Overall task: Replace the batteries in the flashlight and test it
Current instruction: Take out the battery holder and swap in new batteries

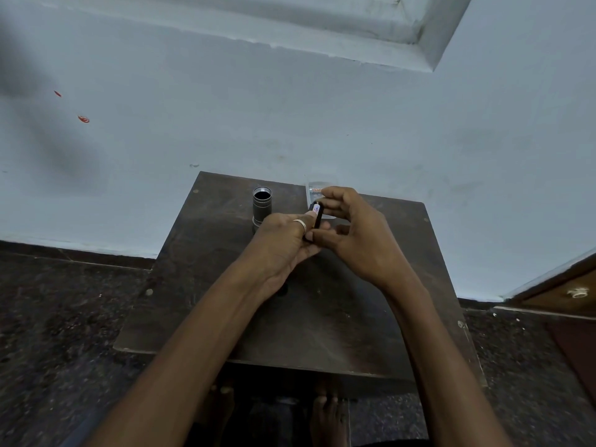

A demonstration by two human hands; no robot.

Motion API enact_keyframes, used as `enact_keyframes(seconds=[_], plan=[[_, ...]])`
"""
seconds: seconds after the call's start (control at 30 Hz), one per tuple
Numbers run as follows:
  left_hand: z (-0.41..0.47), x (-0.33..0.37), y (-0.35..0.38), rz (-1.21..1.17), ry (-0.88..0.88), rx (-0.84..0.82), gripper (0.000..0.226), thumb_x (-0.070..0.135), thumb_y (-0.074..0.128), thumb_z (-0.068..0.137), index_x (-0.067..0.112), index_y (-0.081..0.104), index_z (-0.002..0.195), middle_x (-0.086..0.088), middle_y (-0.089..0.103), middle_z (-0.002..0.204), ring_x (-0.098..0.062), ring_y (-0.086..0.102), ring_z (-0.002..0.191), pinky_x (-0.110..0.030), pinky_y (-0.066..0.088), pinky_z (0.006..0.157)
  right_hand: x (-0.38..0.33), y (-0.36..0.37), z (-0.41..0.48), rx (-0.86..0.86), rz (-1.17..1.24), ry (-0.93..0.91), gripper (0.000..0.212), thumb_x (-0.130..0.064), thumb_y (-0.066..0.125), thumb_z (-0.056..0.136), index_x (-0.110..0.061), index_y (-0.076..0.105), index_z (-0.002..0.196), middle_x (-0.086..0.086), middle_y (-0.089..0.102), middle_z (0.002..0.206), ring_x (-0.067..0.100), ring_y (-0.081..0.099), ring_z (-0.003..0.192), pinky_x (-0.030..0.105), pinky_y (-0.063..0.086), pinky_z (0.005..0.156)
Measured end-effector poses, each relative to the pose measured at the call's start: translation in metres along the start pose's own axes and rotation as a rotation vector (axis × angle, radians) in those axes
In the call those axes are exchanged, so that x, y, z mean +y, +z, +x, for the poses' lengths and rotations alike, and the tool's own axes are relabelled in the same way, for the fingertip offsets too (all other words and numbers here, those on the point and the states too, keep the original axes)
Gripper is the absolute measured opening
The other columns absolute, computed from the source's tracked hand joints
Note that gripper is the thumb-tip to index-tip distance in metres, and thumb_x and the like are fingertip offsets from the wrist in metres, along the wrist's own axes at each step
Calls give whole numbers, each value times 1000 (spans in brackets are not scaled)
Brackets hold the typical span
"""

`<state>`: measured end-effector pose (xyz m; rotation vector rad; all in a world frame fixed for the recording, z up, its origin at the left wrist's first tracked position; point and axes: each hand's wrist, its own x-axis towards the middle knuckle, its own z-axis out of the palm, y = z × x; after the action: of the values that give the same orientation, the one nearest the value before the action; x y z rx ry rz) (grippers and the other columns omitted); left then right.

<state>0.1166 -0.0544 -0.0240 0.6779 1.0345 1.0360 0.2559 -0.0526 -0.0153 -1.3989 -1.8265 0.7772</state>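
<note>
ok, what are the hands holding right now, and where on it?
Both hands share a black battery holder: left hand grips its lower part, right hand pinches its top. Flashlight body stands unheld.

The left hand (285, 240) hides the flashlight's (262, 206) base; battery (316, 209) label perhaps unreadable.

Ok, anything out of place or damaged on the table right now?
Nothing stands out. The flashlight body stands upright and open on the table; both hands, left hand and right hand, hold the black battery holder.
</note>
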Motion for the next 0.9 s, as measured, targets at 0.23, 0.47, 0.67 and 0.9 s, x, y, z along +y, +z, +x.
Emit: enact_keyframes(seconds=[0.23, 0.47, 0.67, 0.9], plan=[[-1, -1, 3, 35, -2, 12, 14, 15, 56, 99, 7, 67, 99, -11, 68, 89, -20, 65, 89, -36, 58, 87, 2, 1, -2, 22, -65, -39, 72, -10, 80, 81, -18, 44, 143, -2, 63, 131, 6, 58, 123, 24, 56, 91], [2, -4, 1, 11, -6, 48, 23, 10, 48, 102, -3, 61, 116, -14, 69, 93, -24, 70, 96, -37, 59, 87, 3, 0, 0, -5, -76, -14, 73, -13, 83, 79, -19, 47, 142, -4, 62, 136, 5, 57, 124, 25, 56, 90], [1, -2, 2, -64, -34, 88, 23, 7, 43, 103, -7, 60, 108, -20, 64, 103, -23, 69, 94, -33, 60, 82, 12, -12, 20, 159, -257, 8, 29, -19, 69, 92, -14, 70, 121, -1, 73, 117, 11, 66, 110, 15, 43, 88], [-2, -1, 3, -74, -82, 89, 21, 7, 42, 103, -4, 59, 109, -21, 64, 113, -25, 69, 102, -33, 59, 83, 17, 2, 91, 16, -595, 38, 31, -5, 58, 89, -18, 73, 113, 8, 71, 118, 29, 66, 106, 40, 56, 87]])
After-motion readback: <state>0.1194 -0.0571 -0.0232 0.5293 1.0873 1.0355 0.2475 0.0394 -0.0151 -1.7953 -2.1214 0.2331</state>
